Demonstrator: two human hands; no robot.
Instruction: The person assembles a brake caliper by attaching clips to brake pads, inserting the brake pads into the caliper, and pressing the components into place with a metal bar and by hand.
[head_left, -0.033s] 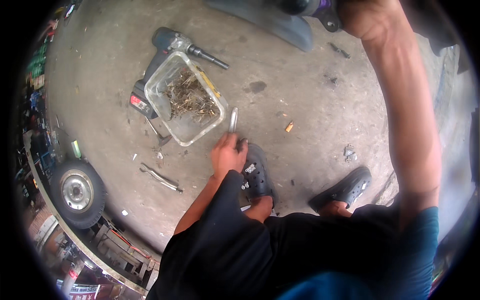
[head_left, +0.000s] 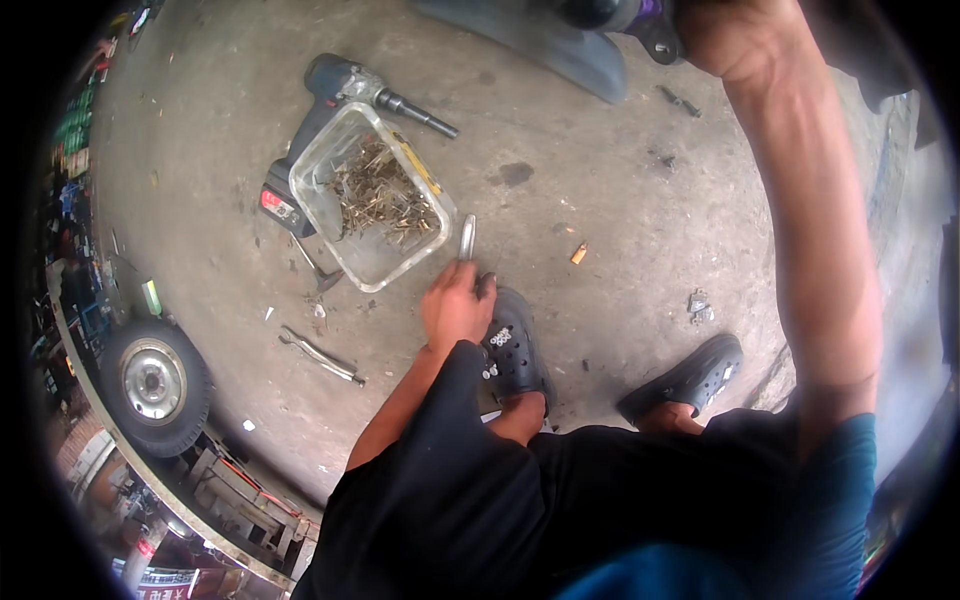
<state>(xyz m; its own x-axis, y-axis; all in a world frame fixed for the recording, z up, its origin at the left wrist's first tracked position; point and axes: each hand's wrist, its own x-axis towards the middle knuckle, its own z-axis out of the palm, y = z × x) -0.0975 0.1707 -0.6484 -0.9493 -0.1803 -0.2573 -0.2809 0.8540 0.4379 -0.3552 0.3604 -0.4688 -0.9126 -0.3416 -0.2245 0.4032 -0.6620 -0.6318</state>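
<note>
My left hand (head_left: 458, 310) is closed around a shiny metal tool (head_left: 468, 238) whose rounded end sticks out past the fingers, low over the floor by my left shoe. The rest of this tool is hidden by the hand. Raised at the top right, my right hand (head_left: 740, 35) is beside a dark part with a purple piece (head_left: 648, 12) and a small ringed lug. Its fingers are cut off by the picture's edge. Just ahead of the left hand sits a clear plastic tub (head_left: 400, 272) with many thin brownish metal bits (head_left: 380, 200) in it.
A cordless impact wrench (head_left: 318, 125) lies behind the tub. On the floor to the left are a ratchet-like hand tool (head_left: 322, 355) and a small hammer-shaped tool (head_left: 318, 268). A wheel (head_left: 153, 383) stands farther left. A dark curved panel (head_left: 540, 50) hangs at the top.
</note>
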